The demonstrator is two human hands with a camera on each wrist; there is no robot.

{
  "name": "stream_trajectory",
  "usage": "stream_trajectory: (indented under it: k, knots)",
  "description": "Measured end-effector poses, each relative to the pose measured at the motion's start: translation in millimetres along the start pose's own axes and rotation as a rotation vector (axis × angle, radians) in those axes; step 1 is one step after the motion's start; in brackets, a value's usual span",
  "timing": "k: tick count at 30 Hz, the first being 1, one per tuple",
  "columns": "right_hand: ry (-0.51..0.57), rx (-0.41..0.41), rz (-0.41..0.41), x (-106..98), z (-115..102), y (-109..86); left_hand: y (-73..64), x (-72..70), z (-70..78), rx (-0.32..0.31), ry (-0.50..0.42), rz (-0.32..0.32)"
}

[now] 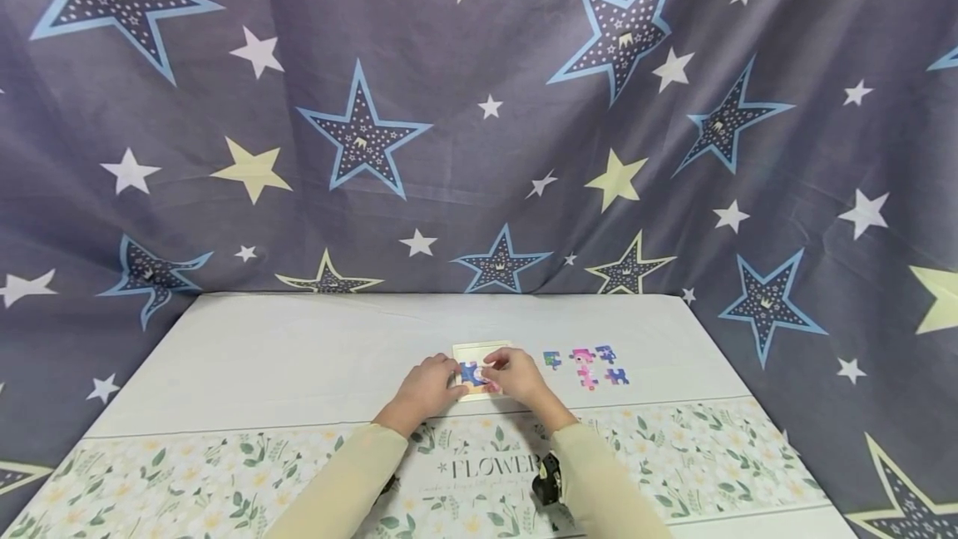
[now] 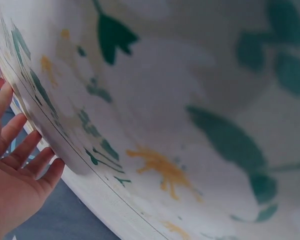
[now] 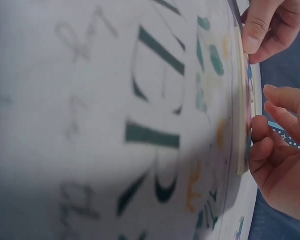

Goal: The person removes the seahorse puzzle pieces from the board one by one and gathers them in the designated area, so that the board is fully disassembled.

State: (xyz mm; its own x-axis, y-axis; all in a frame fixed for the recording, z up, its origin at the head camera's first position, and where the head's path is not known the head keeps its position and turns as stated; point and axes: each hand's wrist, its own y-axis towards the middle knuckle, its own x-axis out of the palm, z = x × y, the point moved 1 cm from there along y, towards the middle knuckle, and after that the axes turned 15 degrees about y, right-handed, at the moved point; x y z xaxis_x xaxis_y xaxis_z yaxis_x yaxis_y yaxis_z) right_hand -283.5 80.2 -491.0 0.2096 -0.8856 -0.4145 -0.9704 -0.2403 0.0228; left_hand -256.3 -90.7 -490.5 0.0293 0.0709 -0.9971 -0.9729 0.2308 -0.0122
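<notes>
A shallow pale puzzle tray [image 1: 482, 350] lies in the middle of the white table, its lower part filled with blue, pink and yellow jigsaw pieces [image 1: 469, 373]. My left hand [image 1: 432, 388] rests at the tray's left side, thumb by the lower corner; the left wrist view shows its fingers [image 2: 21, 145] extended. Over the tray's right side is my right hand [image 1: 518, 374], thumb and forefinger apart above the pieces. In the right wrist view its other fingers [image 3: 260, 127] bend against the tray edge, and no piece shows between thumb and forefinger.
Several loose jigsaw pieces [image 1: 582, 358] lie right of the tray, pink and blue ones near a separate green-blue piece [image 1: 552, 359]. A floral runner [image 1: 247, 472] with lettering crosses the table's front. Behind hangs a grey star-patterned curtain [image 1: 449, 190].
</notes>
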Motion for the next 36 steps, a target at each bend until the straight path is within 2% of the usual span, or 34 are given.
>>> stream_trajectory:
  k: [13,20,33,36]
  knots:
    - [-0.222,0.064,0.034,14,3,3.4,1.1,1.8,0.2,-0.025,-0.041,0.019]
    - [-0.201,0.107,0.048,15,3,1.0,0.9,4.7,0.2,-0.026,-0.074,0.018]
    - [-0.161,0.122,0.079,15,4,3.8,0.1,0.1,2.0,-0.059,-0.109,0.006]
    - [-0.122,0.11,0.081,13,4,4.0,0.6,-0.6,1.9,-0.056,-0.11,0.008]
